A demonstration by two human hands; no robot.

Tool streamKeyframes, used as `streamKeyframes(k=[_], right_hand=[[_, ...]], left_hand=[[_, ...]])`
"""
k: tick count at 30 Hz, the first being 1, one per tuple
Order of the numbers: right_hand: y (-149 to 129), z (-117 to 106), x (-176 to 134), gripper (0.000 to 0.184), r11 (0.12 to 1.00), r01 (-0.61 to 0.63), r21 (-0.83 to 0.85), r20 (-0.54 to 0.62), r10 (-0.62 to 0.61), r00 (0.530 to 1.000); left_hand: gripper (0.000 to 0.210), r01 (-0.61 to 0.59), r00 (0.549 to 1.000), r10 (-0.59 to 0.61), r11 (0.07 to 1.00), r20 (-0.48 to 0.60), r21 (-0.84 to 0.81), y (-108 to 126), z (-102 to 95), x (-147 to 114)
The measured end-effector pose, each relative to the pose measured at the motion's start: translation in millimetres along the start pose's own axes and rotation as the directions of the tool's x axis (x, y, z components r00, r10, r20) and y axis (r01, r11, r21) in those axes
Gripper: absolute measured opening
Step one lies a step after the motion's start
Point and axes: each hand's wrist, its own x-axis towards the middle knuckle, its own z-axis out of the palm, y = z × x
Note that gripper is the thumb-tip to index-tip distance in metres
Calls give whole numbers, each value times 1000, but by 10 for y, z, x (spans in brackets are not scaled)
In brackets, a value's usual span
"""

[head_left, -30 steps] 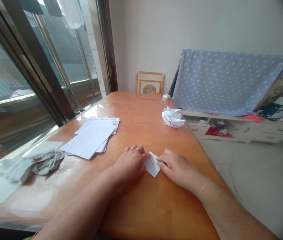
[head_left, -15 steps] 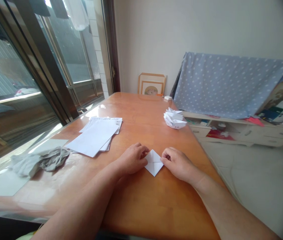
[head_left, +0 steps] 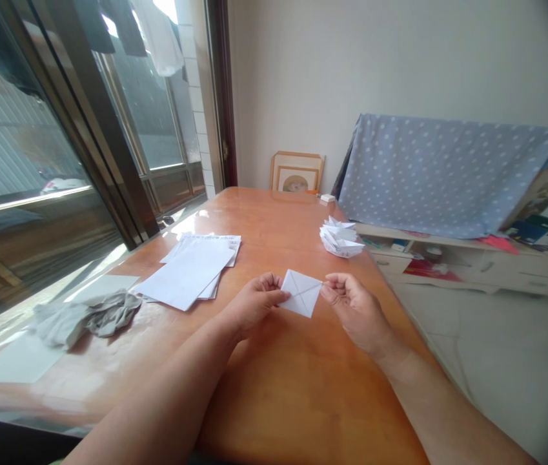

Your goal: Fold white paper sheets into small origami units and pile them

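A small folded paper square (head_left: 301, 294), white with creases crossing at its middle, is held up just above the wooden table (head_left: 303, 387). My left hand (head_left: 260, 298) pinches its left corner between thumb and fingers. At the opposite corner, the thumb and index finger of my right hand (head_left: 351, 302) close on the paper's tip. Farther up the table on the right sits a cluster of folded white paper boats (head_left: 340, 237), nested together.
To the left lies a stack of white paper sheets (head_left: 189, 271), some printed. A crumpled grey cloth (head_left: 87, 316) is nearer the left edge. A small white box (head_left: 326, 198) stands at the far end. Beyond the right edge is a low white cabinet (head_left: 477, 265).
Both hands have raised the folded paper off the table and turned it, so its edges now face differently. The view has tilted up slightly.
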Motion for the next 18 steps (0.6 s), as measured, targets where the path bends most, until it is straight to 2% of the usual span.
streamKeyframes(k=[1, 3, 5, 7, 13, 15, 18], right_hand=[[-20, 10, -1, 41, 998, -38, 51, 10, 38, 999], [-75, 40, -13, 44, 983, -107, 151, 105, 92, 990], [-130, 80, -35, 42, 955, -166, 244, 228, 109, 968], [-166, 118, -56, 39, 919, -224, 324, 287, 131, 949], [-195, 132, -72, 29, 744, -365, 559, 316, 216, 924], [-212, 138, -76, 32, 741, -376, 556, 328, 220, 919], [-217, 168, -85, 34, 802, -361, 475, 331, 217, 918]], left_hand=[[17, 3, 1000, -3, 999, -2, -48, -12, 2, 13], [20, 20, 1000, -17, 993, 26, -116, -33, 9, 35], [26, 42, 996, -27, 983, 86, -181, -45, 26, 47], [31, 72, 990, -39, 967, 138, -243, -47, 49, 48], [33, 162, 971, -101, 944, 216, -288, -44, 103, 24], [35, 150, 969, -87, 950, 232, -274, -38, 121, 8], [38, 120, 960, -58, 969, 272, -217, -24, 161, -22]])
